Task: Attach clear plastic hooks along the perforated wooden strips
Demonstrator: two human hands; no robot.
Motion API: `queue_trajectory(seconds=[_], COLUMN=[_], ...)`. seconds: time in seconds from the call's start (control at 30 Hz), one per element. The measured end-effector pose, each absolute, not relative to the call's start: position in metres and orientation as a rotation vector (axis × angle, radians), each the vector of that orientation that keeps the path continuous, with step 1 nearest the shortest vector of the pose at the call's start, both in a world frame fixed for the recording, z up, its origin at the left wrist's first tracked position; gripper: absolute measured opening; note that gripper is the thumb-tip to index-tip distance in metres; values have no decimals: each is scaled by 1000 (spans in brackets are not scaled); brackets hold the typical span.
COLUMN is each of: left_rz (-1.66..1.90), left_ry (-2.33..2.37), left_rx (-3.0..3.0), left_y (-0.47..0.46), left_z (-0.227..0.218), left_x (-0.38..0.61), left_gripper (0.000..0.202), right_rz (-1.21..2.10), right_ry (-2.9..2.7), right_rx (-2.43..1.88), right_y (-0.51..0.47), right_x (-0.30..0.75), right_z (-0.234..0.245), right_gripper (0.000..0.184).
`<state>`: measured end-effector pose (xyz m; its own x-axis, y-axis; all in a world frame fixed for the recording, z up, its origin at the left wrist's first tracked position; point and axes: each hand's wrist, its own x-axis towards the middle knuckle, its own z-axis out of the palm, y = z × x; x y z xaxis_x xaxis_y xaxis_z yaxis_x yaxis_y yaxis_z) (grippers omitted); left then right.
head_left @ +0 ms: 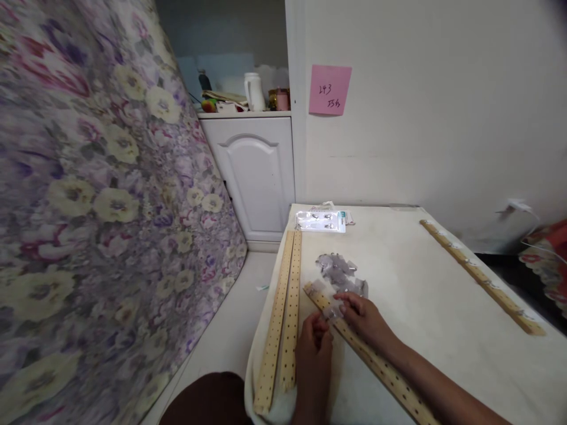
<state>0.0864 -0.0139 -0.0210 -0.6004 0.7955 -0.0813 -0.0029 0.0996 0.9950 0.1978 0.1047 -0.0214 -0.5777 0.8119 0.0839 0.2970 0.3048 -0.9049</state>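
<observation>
Clear plastic film sits at the fingertips of the right hand, on or just above a perforated wooden strip. Right thumb and forefinger close together, narrow gap at most; cannot tell whether the film is pinched or only touched. Left hand loosely curled, fingers bent inward, just beside the strip's left edge; whether they hold anything is hidden. Key relation: the strip crosses the space between the hands on a slant, long axis running from its far end, ahead and to the left, down toward the wearer's right and out of frame at the bottom. Right hand lies over its right side and looks the nearer to the film, which is ahead and left of it; from the left hand the same film lies ahead and right. Farther out, just past the strip's far end and to its right, a loose heap of greyish plastic packets. Left of the left hand, two more perforated strips point away from the wearer, far ends nearly meeting, near ends spread. Beyond those, a clear blister pack lies flat near the far edge of the tabletop. Well apart, along the right edge, a strip with shiny fittings.
</observation>
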Motion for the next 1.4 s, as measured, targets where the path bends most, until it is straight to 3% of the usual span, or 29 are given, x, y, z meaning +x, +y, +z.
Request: queue_trajectory(seconds=[0.37,0.67,1.4], left_rz=[1284,1225,1070], left_ry=[2103,2230,2200], left_rx=[1458,1367,1565], left_y=[-17,-8,-13], left_z=[-46,-64,-44], left_x=[85,89,81], left_gripper=[40,51,48], right_rz=[1009,1040,1043], right_ry=[-2118,-2168,-2138], right_rx=[-999,-1016,-1007], right_y=[117,117,123], right_x=[193,188,185], right_z=[-40,-34,-41], right_gripper=[33,33,35])
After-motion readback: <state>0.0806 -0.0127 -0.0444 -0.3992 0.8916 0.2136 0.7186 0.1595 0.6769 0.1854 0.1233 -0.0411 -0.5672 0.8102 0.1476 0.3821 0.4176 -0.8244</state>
